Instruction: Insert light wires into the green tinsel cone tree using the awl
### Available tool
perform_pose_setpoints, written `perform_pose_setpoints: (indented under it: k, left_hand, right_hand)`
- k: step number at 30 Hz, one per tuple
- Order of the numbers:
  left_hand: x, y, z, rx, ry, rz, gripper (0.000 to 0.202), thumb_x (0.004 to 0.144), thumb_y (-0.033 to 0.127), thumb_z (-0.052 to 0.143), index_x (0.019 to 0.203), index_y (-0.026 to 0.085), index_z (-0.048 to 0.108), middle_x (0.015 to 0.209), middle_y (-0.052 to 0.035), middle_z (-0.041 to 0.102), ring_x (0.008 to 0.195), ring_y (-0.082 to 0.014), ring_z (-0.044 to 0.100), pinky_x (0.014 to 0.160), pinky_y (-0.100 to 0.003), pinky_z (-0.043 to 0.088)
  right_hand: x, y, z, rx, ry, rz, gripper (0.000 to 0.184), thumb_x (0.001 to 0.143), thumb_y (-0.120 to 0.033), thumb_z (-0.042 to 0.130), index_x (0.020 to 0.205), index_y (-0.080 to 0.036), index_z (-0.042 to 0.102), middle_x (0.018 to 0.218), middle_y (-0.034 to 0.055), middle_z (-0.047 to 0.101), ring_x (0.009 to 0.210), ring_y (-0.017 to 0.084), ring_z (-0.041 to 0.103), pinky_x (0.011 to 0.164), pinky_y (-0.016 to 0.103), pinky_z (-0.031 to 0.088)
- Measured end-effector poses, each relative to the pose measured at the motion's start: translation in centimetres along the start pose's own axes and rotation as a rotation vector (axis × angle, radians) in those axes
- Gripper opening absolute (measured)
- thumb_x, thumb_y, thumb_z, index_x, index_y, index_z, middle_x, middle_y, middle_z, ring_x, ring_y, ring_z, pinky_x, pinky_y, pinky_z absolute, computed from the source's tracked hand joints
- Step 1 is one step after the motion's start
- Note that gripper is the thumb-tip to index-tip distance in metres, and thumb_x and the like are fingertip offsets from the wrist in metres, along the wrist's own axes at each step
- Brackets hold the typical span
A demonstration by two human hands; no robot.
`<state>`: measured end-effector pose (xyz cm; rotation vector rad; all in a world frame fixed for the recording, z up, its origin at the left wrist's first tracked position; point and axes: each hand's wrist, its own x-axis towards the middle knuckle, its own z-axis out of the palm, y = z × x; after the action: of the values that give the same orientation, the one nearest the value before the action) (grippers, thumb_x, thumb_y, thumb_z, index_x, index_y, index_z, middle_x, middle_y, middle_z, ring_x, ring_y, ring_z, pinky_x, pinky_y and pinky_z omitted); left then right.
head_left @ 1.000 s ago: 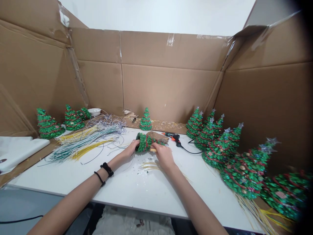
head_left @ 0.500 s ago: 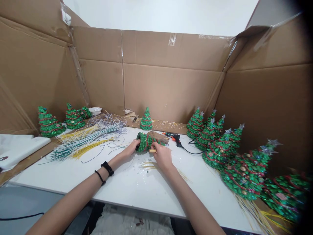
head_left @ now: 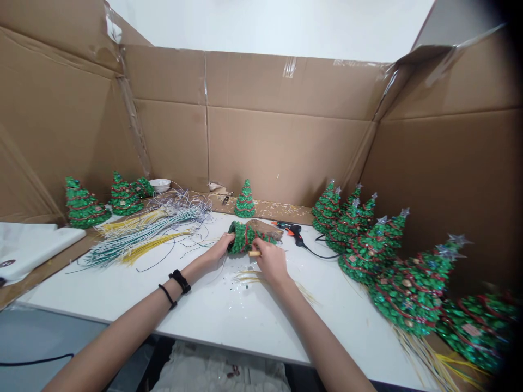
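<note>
A glittery green craft Christmas tree (head_left: 243, 238) with red garland lies on its side on the white table, and my left hand (head_left: 218, 247) grips its narrower end. My right hand (head_left: 272, 262) closes around a short wooden stick (head_left: 254, 253) that pokes out beside the tree. A brown rough-surfaced piece (head_left: 265, 228) lies against the tree's far side, partly behind my right hand. Part of the tree is hidden by my fingers. A black band and a thin black cord circle my left wrist.
Bundles of green, yellow and white wire strands (head_left: 147, 237) lie left, with a white bowl (head_left: 159, 185) behind. A hot glue gun (head_left: 292, 231) sits just beyond my right hand. Several finished trees (head_left: 376, 250) stand right, within cardboard walls (head_left: 286, 147).
The view has shifted slightly. Both hands stay on the tree and stick, with no clear change in grip.
</note>
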<state>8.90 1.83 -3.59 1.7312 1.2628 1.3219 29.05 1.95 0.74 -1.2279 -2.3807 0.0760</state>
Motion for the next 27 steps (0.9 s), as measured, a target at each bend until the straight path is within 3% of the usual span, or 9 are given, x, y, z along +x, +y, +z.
perform_pose_setpoints:
  k: [7, 18, 22, 27]
  left_hand:
    - [0.1, 0.3, 0.1, 0.032, -0.004, 0.003, 0.027, 0.084, 0.022, 0.041, 0.090, 0.013, 0.066, 0.099, -0.0092, 0.064, 0.093, -0.0222, 0.052, 0.090, -0.037, 0.039]
    - [-0.2, -1.0, -0.4, -0.107, -0.014, -0.006, 0.022, 0.081, 0.025, 0.051, 0.093, 0.014, 0.066, 0.102, -0.0095, 0.066, 0.102, -0.0240, 0.051, 0.097, -0.038, 0.036]
    - [-0.3, -0.3, -0.5, -0.079, -0.061, 0.000, 0.026, 0.085, 0.025, 0.044, 0.098, 0.015, 0.064, 0.108, -0.0084, 0.065, 0.102, -0.0233, 0.052, 0.096, -0.038, 0.038]
    - [0.2, 1.1, -1.6, 0.040, -0.190, 0.049, 0.026, 0.085, 0.026, 0.046, 0.095, 0.017, 0.068, 0.103, -0.0071, 0.068, 0.096, -0.0228, 0.054, 0.094, -0.035, 0.039]
  right_hand:
    - [0.0, -0.4, 0.0, -0.006, 0.017, -0.004, 0.014, 0.088, -0.021, 0.047, 0.090, -0.025, 0.061, 0.087, -0.0015, 0.070, 0.077, 0.013, 0.061, 0.056, 0.024, 0.026]
    - [0.2, -0.9, 0.5, -0.083, -0.030, -0.011, 0.016, 0.091, -0.021, 0.042, 0.092, -0.023, 0.058, 0.088, 0.0016, 0.070, 0.082, 0.015, 0.061, 0.058, 0.025, 0.028]
    - [0.1, -1.0, 0.8, -0.082, -0.016, 0.005, 0.020, 0.093, -0.023, 0.037, 0.097, -0.022, 0.056, 0.086, 0.0042, 0.068, 0.084, 0.018, 0.060, 0.062, 0.025, 0.031]
    - [-0.1, -1.0, 0.7, -0.038, 0.010, 0.006, 0.029, 0.086, -0.013, 0.039, 0.113, -0.019, 0.047, 0.091, 0.0070, 0.066, 0.088, 0.020, 0.059, 0.067, 0.026, 0.035]
